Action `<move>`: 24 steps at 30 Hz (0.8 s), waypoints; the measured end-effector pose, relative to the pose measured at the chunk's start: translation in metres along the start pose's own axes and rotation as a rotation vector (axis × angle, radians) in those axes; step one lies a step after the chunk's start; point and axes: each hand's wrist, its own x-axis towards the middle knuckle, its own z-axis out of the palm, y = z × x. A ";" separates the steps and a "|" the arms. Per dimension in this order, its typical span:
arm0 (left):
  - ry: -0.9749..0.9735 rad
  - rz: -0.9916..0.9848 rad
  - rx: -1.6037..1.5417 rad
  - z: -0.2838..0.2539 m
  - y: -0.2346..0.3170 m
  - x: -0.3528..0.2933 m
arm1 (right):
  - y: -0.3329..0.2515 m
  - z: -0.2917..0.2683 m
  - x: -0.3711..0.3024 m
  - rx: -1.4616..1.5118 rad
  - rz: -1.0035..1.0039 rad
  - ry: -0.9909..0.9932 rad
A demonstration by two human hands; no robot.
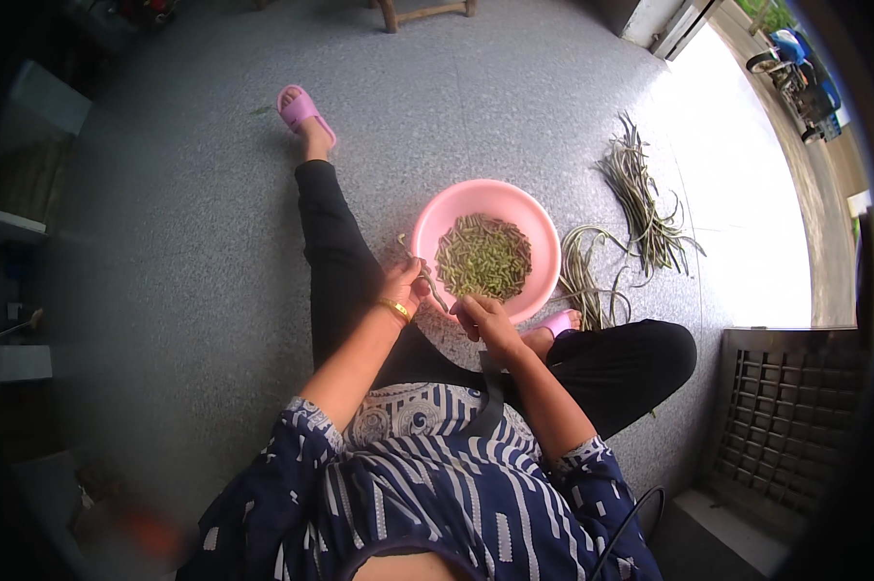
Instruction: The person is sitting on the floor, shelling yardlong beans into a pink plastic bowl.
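Note:
My left hand (405, 284) is closed around a long bean (431, 283), just outside the left rim of a pink basin (542, 237). One end of the bean sticks up past the fingers; the other slants down along the basin's near left edge. My right hand (487, 321) is over the near rim with its fingers pinched together, close to the bean's lower end. What those fingertips grip, if anything, is too small to make out. Short cut pieces of green bean (483, 257) cover the basin's bottom.
Two loose bunches of long beans lie on the grey floor right of the basin: a nearer bunch (592, 281) and a farther bunch (640, 198). My legs spread around the basin, with pink slippers (306, 111). A lattice-sided piece (790, 416) stands at lower right, a wooden stool (427, 14) far ahead.

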 end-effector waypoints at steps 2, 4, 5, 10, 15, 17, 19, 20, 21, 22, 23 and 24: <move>-0.043 0.024 0.027 0.000 -0.004 0.002 | 0.009 -0.001 0.004 0.026 0.118 -0.032; -0.102 0.029 0.074 0.002 -0.005 0.000 | 0.005 0.004 0.001 -0.083 0.067 -0.060; -0.109 0.026 0.077 0.002 -0.005 -0.002 | 0.003 0.006 0.000 -0.190 0.016 -0.084; -0.042 -0.025 0.061 0.006 -0.009 -0.002 | 0.012 0.007 0.002 -0.482 -0.182 -0.040; 0.087 -0.197 0.044 0.007 -0.013 -0.006 | -0.014 0.018 -0.010 -0.687 -0.463 -0.039; 0.187 -0.233 -0.049 -0.012 -0.017 0.011 | -0.023 0.022 -0.018 -0.670 -0.565 -0.143; 0.351 -0.247 -0.166 -0.009 -0.010 0.016 | -0.020 0.031 -0.026 -0.523 -0.660 -0.175; 0.349 -0.248 -0.164 -0.009 -0.009 0.014 | -0.016 0.033 -0.028 -0.385 -0.633 -0.172; 0.220 -0.171 -0.164 -0.005 -0.005 0.009 | -0.014 0.029 -0.026 -0.385 -0.633 -0.168; 0.090 -0.095 -0.164 -0.003 -0.003 0.007 | -0.011 0.020 -0.023 -0.124 -0.338 -0.113; 0.028 -0.077 -0.180 -0.002 -0.003 0.005 | -0.011 0.014 -0.020 0.135 -0.041 -0.057; 0.025 -0.081 -0.176 -0.001 -0.003 0.003 | -0.018 0.011 -0.015 0.250 -0.003 -0.045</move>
